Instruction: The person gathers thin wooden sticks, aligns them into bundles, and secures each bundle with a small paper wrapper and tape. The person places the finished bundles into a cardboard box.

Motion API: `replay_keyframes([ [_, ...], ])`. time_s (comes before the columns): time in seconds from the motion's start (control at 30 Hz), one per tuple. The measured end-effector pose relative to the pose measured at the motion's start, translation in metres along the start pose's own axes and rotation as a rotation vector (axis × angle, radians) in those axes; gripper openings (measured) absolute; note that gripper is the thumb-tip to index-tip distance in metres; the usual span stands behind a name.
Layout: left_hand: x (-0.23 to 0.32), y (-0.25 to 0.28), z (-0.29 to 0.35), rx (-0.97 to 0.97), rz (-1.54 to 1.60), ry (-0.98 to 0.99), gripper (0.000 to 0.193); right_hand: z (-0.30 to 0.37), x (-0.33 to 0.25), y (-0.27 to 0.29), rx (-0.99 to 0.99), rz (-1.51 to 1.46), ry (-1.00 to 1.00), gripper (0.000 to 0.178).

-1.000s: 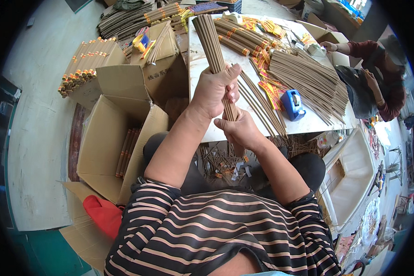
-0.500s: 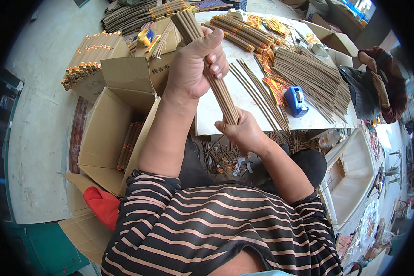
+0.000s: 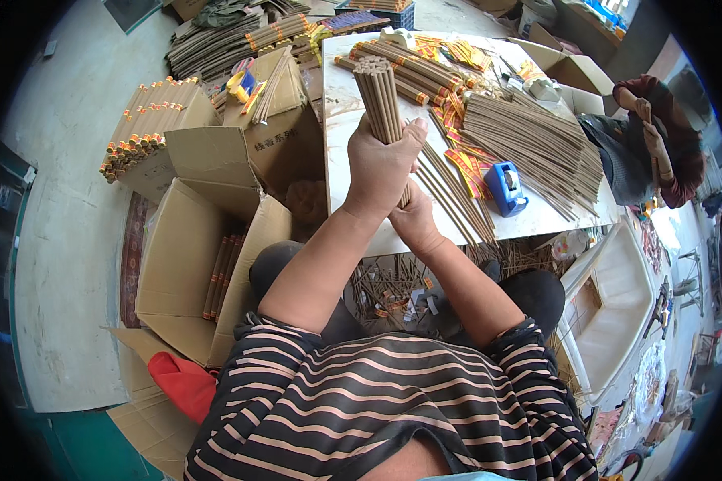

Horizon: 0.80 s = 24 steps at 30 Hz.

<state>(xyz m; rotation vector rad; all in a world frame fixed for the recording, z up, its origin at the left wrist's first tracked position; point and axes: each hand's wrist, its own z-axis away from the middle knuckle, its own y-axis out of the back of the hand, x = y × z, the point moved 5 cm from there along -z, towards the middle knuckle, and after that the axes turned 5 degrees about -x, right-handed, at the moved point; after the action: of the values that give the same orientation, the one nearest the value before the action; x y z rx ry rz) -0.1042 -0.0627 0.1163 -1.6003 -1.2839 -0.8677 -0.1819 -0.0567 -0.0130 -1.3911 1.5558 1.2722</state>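
Observation:
A thick bundle of brown incense sticks (image 3: pixel 379 100) stands nearly upright over the near edge of the white table, its blunt ends fanning slightly at the top. My left hand (image 3: pixel 379 167) is wrapped round its middle, thumb across the front. Below it, my right hand (image 3: pixel 414 220) grips the lower end, which is mostly hidden by the fingers. Beside my hands, several loose incense sticks (image 3: pixel 460 192) lie slanting on the table, and a blue tape dispenser (image 3: pixel 506 190) sits to their right.
Farther back on the white table (image 3: pixel 341 120) are a wide pile of sticks (image 3: pixel 529 144), banded bundles (image 3: pixel 413 68) and red-yellow labels (image 3: pixel 467 170). An open carton (image 3: pixel 168 272) holding wrapped bundles stands at left. Another person (image 3: pixel 658 144) is at far right, near a white tub (image 3: pixel 618 280).
The bundle has swung from leaning left to nearly upright, its top now facing me. My left hand has moved lower and to the right, closer to my right hand.

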Motion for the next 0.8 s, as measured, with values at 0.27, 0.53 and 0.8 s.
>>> replay_keyframes([
  [0.27,-0.023,-0.004,-0.001,-0.042,0.003,0.021,0.023,-0.011,-0.001,0.006,-0.029,-0.015,0.026,0.025],
  [0.53,-0.031,0.0,0.004,-0.01,0.021,0.056,0.024,-0.01,-0.001,0.006,-0.028,0.038,0.035,0.029],
  [0.8,-0.061,0.008,0.014,-0.014,-0.011,0.023,0.025,-0.011,-0.009,0.002,0.003,-0.035,0.074,0.031],
])
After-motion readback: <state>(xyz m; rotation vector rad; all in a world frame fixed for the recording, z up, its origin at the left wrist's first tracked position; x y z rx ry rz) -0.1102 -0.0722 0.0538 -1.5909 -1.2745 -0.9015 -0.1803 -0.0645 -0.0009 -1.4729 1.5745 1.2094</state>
